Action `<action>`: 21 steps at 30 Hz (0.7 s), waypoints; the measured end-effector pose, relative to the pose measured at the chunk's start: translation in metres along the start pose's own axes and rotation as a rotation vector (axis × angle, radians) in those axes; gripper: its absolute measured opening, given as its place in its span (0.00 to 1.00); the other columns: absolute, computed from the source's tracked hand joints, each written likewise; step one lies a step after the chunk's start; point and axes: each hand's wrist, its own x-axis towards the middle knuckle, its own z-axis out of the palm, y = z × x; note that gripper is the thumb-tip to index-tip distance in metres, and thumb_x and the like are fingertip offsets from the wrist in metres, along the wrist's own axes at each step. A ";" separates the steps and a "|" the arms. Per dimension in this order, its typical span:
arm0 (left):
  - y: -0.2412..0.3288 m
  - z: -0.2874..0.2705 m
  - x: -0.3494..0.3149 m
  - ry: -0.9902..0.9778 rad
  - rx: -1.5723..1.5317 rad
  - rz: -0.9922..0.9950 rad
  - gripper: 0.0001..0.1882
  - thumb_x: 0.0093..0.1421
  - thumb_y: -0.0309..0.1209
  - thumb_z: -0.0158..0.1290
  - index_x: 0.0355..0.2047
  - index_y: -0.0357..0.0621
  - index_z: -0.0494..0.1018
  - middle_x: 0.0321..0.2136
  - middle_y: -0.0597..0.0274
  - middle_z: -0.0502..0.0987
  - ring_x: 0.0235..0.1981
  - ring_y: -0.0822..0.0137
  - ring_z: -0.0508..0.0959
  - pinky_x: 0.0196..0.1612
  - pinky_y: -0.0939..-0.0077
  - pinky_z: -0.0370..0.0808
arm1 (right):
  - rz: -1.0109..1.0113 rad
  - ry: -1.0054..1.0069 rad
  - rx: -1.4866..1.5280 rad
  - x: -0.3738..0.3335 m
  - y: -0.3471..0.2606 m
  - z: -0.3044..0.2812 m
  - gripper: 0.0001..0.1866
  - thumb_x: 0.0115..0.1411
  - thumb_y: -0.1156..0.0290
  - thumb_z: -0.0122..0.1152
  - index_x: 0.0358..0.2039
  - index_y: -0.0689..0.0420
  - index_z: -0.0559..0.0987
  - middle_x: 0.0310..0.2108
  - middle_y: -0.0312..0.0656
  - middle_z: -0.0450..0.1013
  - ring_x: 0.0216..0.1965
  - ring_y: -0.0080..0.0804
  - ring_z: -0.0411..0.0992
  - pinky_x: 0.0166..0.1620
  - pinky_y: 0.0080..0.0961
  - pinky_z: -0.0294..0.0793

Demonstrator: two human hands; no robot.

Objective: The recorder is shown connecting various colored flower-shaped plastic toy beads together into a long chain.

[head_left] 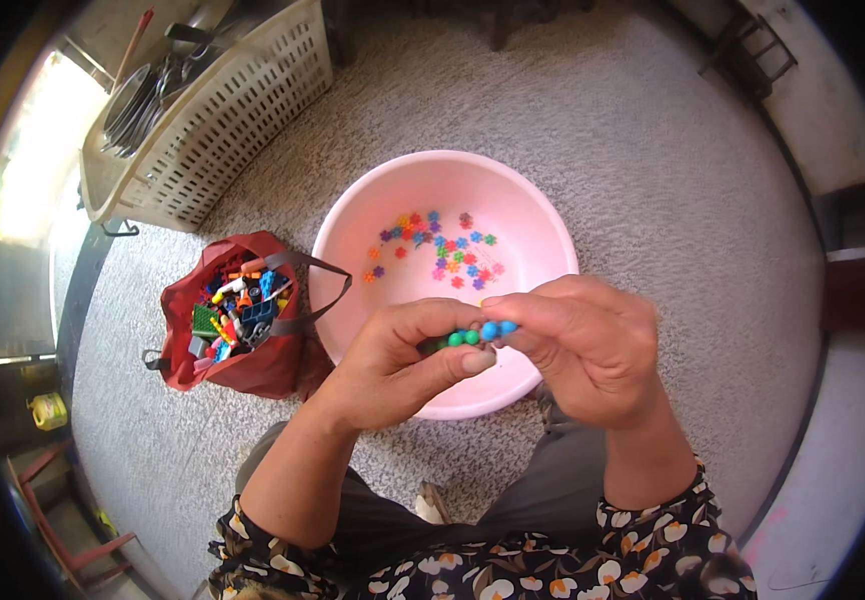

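Note:
Over the near side of a pink basin [542, 215], my two hands meet with fingertips almost touching. Between the thumb and fingers of my left hand [392, 358] is a green flower-shaped plastic piece [463, 338] with rounded knobs. A blue flower-shaped plastic piece [498, 329] is pinched in my right hand [597, 345], right against the green one; whether they are joined I cannot tell. Fingers hide parts of both pieces. On the basin's floor lie many small flower pieces [449, 247] in red, blue, green, orange, purple and pink, scattered loosely.
Left of the basin stands a red fabric bag [262, 365] full of mixed toy bricks, one dark strap [327, 265] reaching over the basin's rim. A cream slatted plastic basket [222, 130] holding pans is at the upper left. A wooden chair [77, 550] is at the lower left.

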 end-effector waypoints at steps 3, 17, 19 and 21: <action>-0.004 0.001 0.004 -0.016 -0.004 0.016 0.12 0.53 0.22 0.52 0.40 0.35 0.71 0.33 0.65 0.73 0.35 0.77 0.71 0.40 0.82 0.68 | -0.021 0.046 -0.040 -0.003 -0.001 -0.004 0.12 0.43 0.82 0.61 0.32 0.63 0.77 0.24 0.44 0.74 0.24 0.31 0.74 0.27 0.22 0.73; -0.012 0.007 0.011 0.110 -0.091 0.137 0.18 0.58 0.36 0.47 0.44 0.38 0.63 0.19 0.64 0.67 0.21 0.72 0.69 0.28 0.76 0.71 | 0.706 0.256 0.878 0.003 0.024 0.002 0.14 0.55 0.76 0.51 0.44 0.58 0.70 0.21 0.36 0.68 0.20 0.23 0.66 0.21 0.19 0.63; -0.009 0.008 0.013 0.094 -0.099 0.143 0.19 0.60 0.36 0.44 0.48 0.38 0.60 0.19 0.65 0.65 0.21 0.73 0.68 0.27 0.76 0.70 | 1.090 0.547 1.119 -0.010 0.059 0.007 0.12 0.55 0.77 0.48 0.41 0.59 0.69 0.20 0.38 0.66 0.20 0.23 0.64 0.20 0.16 0.59; -0.009 0.024 0.027 0.090 -0.151 0.186 0.19 0.61 0.36 0.42 0.49 0.38 0.59 0.19 0.66 0.64 0.19 0.74 0.66 0.25 0.77 0.69 | 0.981 0.393 0.994 -0.080 0.142 0.035 0.10 0.52 0.82 0.47 0.36 0.61 0.68 0.22 0.40 0.66 0.22 0.25 0.65 0.24 0.18 0.63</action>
